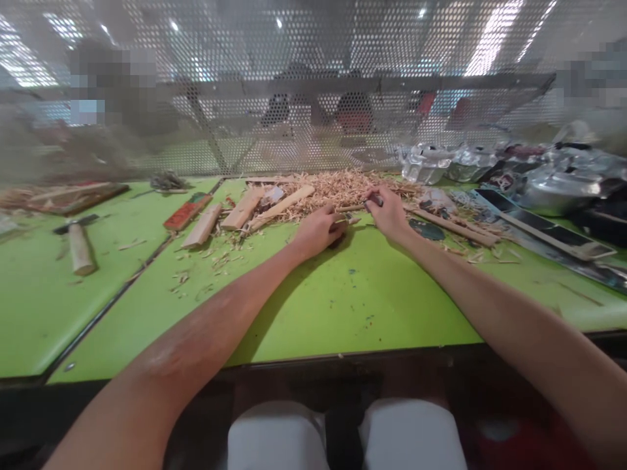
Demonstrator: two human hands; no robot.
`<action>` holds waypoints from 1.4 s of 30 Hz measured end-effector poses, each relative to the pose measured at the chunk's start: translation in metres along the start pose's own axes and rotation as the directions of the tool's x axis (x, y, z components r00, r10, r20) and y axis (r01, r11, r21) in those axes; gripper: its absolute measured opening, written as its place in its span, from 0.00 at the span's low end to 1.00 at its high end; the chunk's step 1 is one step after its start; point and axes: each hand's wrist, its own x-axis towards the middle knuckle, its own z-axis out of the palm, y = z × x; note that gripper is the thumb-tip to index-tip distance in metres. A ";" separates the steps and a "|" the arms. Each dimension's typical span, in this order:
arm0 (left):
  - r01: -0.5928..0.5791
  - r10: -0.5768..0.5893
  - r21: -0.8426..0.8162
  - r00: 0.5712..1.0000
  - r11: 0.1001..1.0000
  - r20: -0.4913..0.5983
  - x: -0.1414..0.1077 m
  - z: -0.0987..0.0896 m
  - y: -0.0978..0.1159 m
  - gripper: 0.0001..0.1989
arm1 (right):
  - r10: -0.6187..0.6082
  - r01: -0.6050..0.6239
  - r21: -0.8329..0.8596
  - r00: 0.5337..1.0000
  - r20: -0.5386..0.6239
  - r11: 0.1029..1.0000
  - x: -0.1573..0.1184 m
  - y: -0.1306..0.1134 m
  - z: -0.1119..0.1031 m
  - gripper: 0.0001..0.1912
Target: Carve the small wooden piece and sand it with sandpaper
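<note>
In the head view, both hands are near the middle of the green table (362, 294), at the front edge of a pile of wood shavings (337, 186). My left hand (319, 230) has its fingers curled round a thin, light-coloured piece whose tip (353, 220) sticks out to the right; its shape is partly hidden. To the right, my right hand (386, 210) has thumb and index finger bent towards each other at the shavings. A small dark thing shows by its fingertips, too small to name. The two hands are a short gap apart.
Pale wood blocks (203, 226) and a red-orange box (187, 211) lie left of the pile. A hammer (81, 248) is farther left. Wooden strips (453, 225), a dark framed panel (543, 225) and shiny silvery bundles (563, 186) lie right. A perforated metal screen (304, 117) stands behind.
</note>
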 end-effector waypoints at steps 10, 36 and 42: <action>0.077 -0.072 0.066 0.995 0.995 -0.075 -0.011 -0.001 0.000 0.12 | -0.008 0.008 0.014 0.999 0.048 1.000 -0.008 -0.005 0.004 0.05; 0.069 -0.090 -0.109 0.977 0.992 -0.194 -0.012 -0.006 -0.006 0.10 | 0.036 -0.039 0.043 0.998 0.060 0.998 -0.009 -0.003 0.005 0.07; 0.119 -0.120 -0.010 0.983 0.993 -0.140 -0.013 -0.006 -0.002 0.11 | 0.033 -0.036 0.033 0.996 0.079 0.999 -0.015 -0.016 0.005 0.04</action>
